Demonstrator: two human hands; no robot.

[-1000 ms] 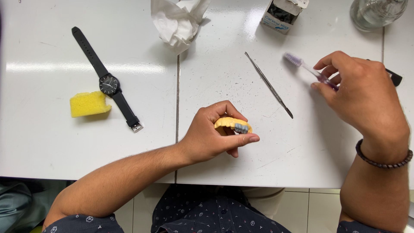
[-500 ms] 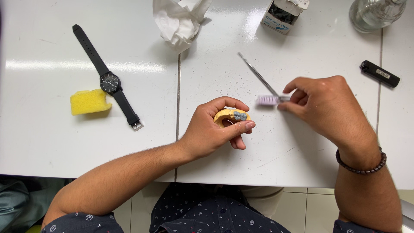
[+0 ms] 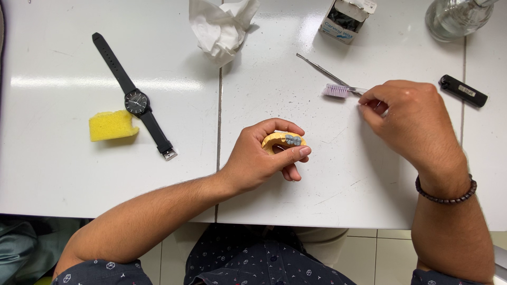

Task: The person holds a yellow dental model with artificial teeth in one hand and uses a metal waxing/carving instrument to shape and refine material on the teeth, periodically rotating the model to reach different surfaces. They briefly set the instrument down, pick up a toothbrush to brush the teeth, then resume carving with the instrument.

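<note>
My left hand [image 3: 264,155] grips a small yellow dental arch model [image 3: 282,140] with grey teeth on top, just above the white table [image 3: 296,195]. My right hand [image 3: 409,119] holds a clear-handled toothbrush [image 3: 338,91] by its handle, with the pale purple bristles pointing left, to the upper right of the model. A beaded bracelet [image 3: 446,195] circles my right wrist. Under the brush lies a thin metal dental tool [image 3: 319,68].
A black wristwatch [image 3: 134,100] and a yellow sponge [image 3: 112,125] lie at the left. Crumpled white tissue [image 3: 222,26], a small box [image 3: 346,21] and a glass vessel [image 3: 457,18] stand along the far edge. A black lighter [image 3: 463,91] is at the right.
My right hand has brought the toothbrush from the far right towards the model and turned it so the bristles point left. The lighter is uncovered. My left hand keeps holding the model.
</note>
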